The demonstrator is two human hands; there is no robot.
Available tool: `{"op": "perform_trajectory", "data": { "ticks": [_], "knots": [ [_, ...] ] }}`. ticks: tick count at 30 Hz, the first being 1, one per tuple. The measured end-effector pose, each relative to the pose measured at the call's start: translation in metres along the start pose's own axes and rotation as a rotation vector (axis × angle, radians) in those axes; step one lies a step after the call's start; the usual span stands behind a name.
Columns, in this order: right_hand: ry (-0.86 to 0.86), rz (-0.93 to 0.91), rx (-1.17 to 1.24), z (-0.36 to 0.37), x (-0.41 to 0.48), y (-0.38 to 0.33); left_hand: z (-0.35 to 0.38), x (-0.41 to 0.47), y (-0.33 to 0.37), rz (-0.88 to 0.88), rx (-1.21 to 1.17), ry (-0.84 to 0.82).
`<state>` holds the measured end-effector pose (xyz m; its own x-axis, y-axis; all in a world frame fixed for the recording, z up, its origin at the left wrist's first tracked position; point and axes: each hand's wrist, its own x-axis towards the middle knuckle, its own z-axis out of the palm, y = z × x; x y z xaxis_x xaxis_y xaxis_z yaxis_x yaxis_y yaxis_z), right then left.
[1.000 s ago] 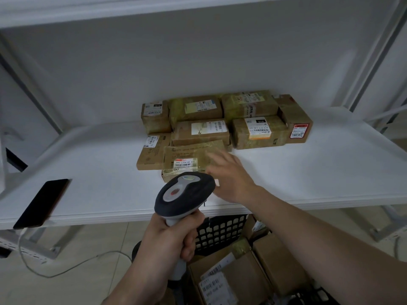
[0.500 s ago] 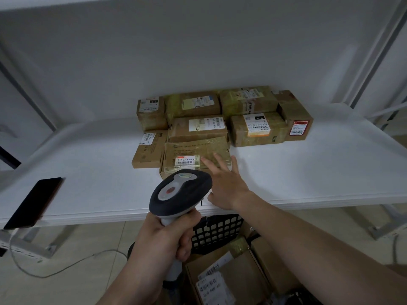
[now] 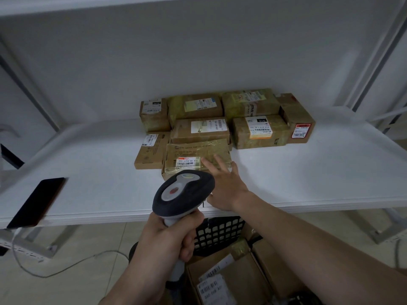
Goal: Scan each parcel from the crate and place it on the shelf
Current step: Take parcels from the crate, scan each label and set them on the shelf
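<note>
- Since a second before, the right hand (image 3: 226, 188) had come down from a blurred reach and lay on the right end of the front parcel (image 3: 193, 150). Its fingers (image 3: 220, 164) were straight and spread, grasping nothing.
- Over that same second the left hand (image 3: 169, 236) had kept its fist wrapped round the grip of the scanner (image 3: 182, 192). The scanner's dark head was raised just in front of the shelf edge and covered the parcel's near left corner.
- That front parcel lay flat on the white shelf (image 3: 308, 172), its barcode label (image 3: 187, 162) facing up just left of the fingertips.
- It touched a flat brown box on its left and a taped box behind it, both among the other parcels (image 3: 259, 130) packed together toward the back wall.
- Below the shelf edge stood the black lattice crate (image 3: 220, 234), with more labelled cardboard parcels (image 3: 229, 280) inside it.
- A dark phone (image 3: 37, 201) lay at the shelf's front left, well apart from the parcels.
- A thin cable (image 3: 66, 265) trailed across the floor at lower left.
</note>
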<state>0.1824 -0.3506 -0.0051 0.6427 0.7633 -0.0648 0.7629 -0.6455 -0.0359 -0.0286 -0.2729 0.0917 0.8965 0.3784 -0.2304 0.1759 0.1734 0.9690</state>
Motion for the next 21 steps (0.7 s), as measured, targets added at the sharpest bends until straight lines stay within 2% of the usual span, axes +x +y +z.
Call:
{"op": "perform_trajectory", "data": {
  "ticks": [17, 21],
  "knots": [
    [0.018, 0.025, -0.015, 0.001, -0.001, -0.009, -0.006, -0.004, 0.006, 0.047, 0.011, 0.001],
    [0.238, -0.092, -0.104, -0.005, 0.004, -0.024, -0.009, -0.003, 0.009, 0.048, -0.009, 0.014]
  ]
}}
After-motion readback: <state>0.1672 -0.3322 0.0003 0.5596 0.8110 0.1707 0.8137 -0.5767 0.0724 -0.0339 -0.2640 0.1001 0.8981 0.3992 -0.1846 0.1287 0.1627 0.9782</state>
